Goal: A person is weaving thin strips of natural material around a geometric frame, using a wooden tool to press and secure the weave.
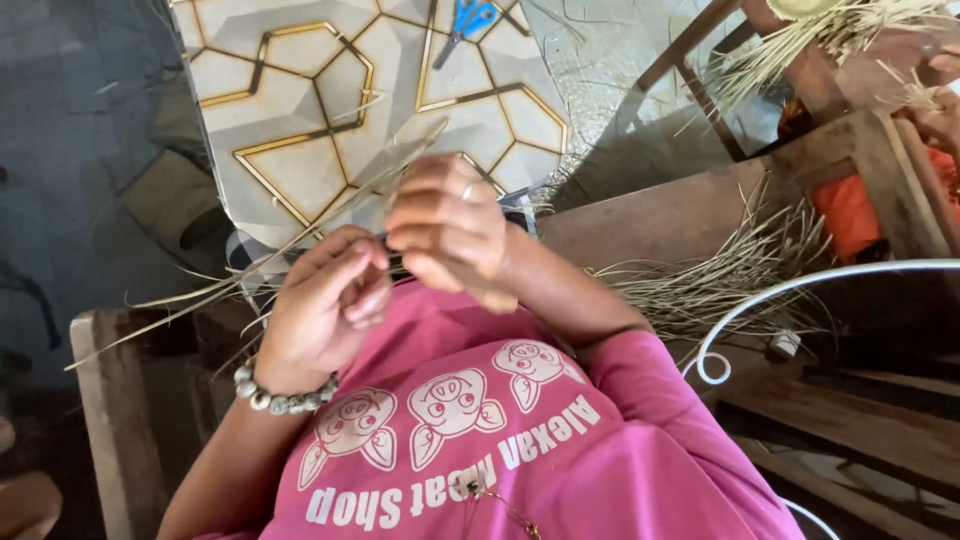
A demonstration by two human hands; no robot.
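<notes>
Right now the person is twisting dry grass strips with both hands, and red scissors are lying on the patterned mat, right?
Not quite: the scissors have blue handles, not red, as the head view shows. The rest holds: both the left hand and right hand work the dry strips over the patterned mat.

A bundle of thin, pale, dry grass strips [250, 275] is pinched between both hands in front of the pink shirt. The strips are flat, narrow and straw-coloured. They fan out to the left, some slanting up toward the far patterned cloth, their loose ends spreading apart.
</notes>
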